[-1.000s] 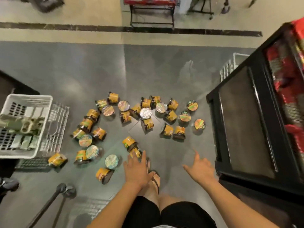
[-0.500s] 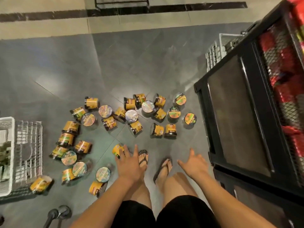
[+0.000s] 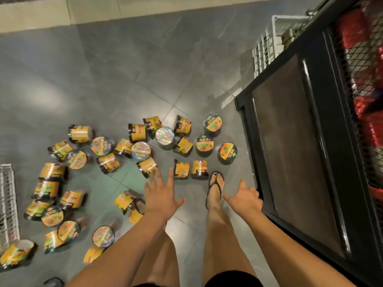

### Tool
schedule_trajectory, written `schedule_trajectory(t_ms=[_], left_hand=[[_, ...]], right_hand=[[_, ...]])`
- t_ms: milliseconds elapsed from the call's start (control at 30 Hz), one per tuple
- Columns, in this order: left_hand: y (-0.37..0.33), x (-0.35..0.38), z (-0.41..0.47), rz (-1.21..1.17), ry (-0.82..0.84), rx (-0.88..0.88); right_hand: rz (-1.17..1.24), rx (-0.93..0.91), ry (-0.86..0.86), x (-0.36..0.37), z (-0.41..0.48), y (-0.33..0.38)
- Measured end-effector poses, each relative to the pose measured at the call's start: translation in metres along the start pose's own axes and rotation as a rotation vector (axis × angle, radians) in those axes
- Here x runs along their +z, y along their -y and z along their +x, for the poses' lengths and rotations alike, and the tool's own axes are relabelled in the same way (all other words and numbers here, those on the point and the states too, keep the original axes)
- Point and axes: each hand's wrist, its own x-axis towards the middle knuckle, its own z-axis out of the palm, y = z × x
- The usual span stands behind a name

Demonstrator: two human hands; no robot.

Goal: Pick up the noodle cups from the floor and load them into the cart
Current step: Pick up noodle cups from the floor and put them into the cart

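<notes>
Nothing picked up yet.
My left hand [image 3: 160, 195] and right hand [image 3: 244, 198] are spread, holding nothing; cups [image 3: 181, 169] litter the floor left of the cart [image 3: 290, 152]. A hasty grab could roll a tipped cup away.

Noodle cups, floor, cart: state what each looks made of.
Noodle cups: likely paper or plastic under glossy shrink film; wrinkled glare on lids and sides. Floor: large grey tiles, semi-polished; grout lines and soft reflections. Cart: seemingly black painted metal frame with wire mesh, glossy highlights; its dark brown panel's material is unclear.
</notes>
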Motion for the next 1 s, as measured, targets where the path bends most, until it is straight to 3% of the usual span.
schedule_trajectory(t_ms=[267,400,667,867,1000], left_hand=[[-0.114,0.058,0.137,0.048,0.033,0.026],[-0.153,0.102,0.224,0.065,-0.049,0.066],[-0.152,0.192,0.399,0.041,-0.224,0.045],[-0.154,0.232,0.460,-0.083,-0.361,0.070],[-0.153,0.233,0.464,-0.107,-0.429,0.080]], right_hand=[[-0.013,-0.057,0.027,0.006,0.163,-0.048],[-0.052,-0.112,0.024,0.040,0.261,-0.050],[0.101,-0.060,-0.080,0.140,0.431,-0.019],[0.186,-0.103,-0.313,0.181,0.471,0.002],[0.173,-0.087,-0.325,0.189,0.478,0.010]])
